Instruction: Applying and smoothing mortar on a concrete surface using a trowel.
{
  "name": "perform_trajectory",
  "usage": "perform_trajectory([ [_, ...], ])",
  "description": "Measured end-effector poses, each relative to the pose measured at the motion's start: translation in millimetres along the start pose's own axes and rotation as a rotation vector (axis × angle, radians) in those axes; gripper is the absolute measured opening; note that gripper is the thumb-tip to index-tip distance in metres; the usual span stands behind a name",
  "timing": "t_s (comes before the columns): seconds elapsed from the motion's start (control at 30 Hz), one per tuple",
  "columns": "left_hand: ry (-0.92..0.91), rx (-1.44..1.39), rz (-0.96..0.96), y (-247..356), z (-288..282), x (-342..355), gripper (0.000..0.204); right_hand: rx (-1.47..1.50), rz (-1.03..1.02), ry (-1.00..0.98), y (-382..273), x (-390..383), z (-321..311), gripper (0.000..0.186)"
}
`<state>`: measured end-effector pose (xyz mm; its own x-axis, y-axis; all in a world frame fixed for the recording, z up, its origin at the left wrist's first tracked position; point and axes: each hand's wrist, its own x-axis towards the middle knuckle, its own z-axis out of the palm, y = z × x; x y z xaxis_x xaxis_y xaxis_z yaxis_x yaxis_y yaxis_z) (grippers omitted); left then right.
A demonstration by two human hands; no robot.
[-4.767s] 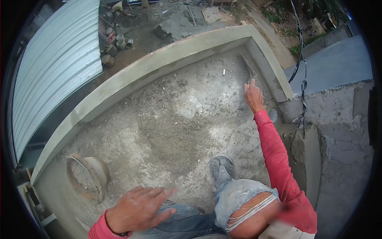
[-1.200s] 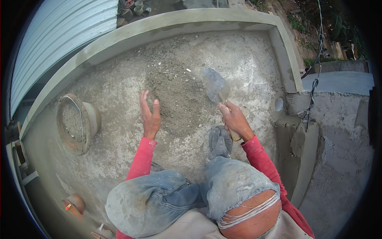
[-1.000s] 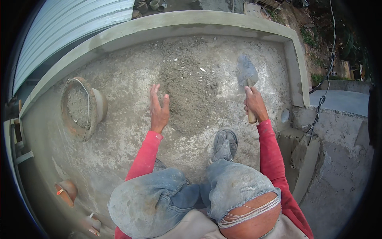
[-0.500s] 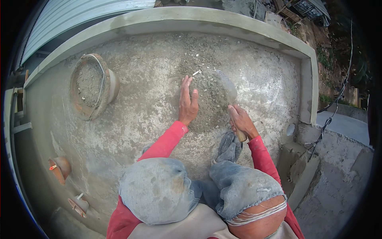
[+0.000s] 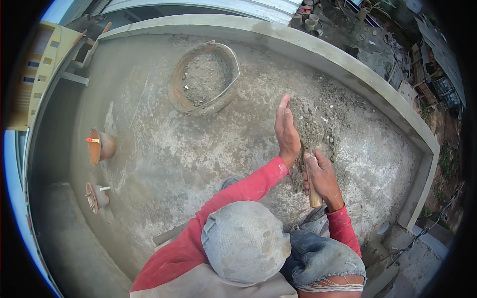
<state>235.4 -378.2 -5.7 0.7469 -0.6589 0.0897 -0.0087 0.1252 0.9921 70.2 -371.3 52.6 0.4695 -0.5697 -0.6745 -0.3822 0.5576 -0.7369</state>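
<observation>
My right hand (image 5: 324, 179) is closed around the wooden handle of a trowel (image 5: 315, 193). The trowel's blade cannot be made out against the loose grey mortar (image 5: 323, 121) heaped on the floor. To the left of that heap, my left hand (image 5: 287, 131) is open and holds nothing. Its fingers are stretched out and pointing away from me, with the palm turned toward the mortar. Both hands are close together at the near left edge of the heap.
A round bucket (image 5: 203, 79) of grey mortar with a wire handle stands farther left. Two smaller pots, one with a brush (image 5: 93, 140) and one with a white handle (image 5: 105, 188), sit at the left. A low concrete wall (image 5: 278, 37) curves around the far side.
The view has turned left, bringing the bucket and small pots nearer the middle. My right hand with the trowel has come closer to my left hand, and the blade no longer shows.
</observation>
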Motion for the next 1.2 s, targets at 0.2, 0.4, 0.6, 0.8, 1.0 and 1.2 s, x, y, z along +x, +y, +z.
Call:
perform_trajectory([
  [0.2, 0.217, -0.049, 0.342, 82, -48, 91, 0.061, -0.171, -0.344, -0.262, -118, 11, 63, 0.041],
  [0.4, 0.471, -0.088, 0.086, 86, -126, 165, 0.069, -0.699, -0.773, -0.191, -139, 71, 113, 0.032],
  [0.6, 0.038, 1.273, 0.465, 73, -121, 105, 0.085, -0.794, -0.722, 0.267, -45, 75, -15, 0.032],
  [0.8, 0.093, 1.193, 0.647, 67, -147, 117, 0.063, -1.226, -0.604, 0.639, 17, 122, -182, 0.032],
  [1.0, 0.586, 0.916, 0.576, 101, -204, 151, 0.043, -1.230, -0.690, 0.591, 27, 157, -179, 0.033],
  [1.2, 0.419, 0.900, 0.949, 84, -150, 104, 0.035, -1.474, -0.673, 0.397, -13, 143, -212, 0.033],
])
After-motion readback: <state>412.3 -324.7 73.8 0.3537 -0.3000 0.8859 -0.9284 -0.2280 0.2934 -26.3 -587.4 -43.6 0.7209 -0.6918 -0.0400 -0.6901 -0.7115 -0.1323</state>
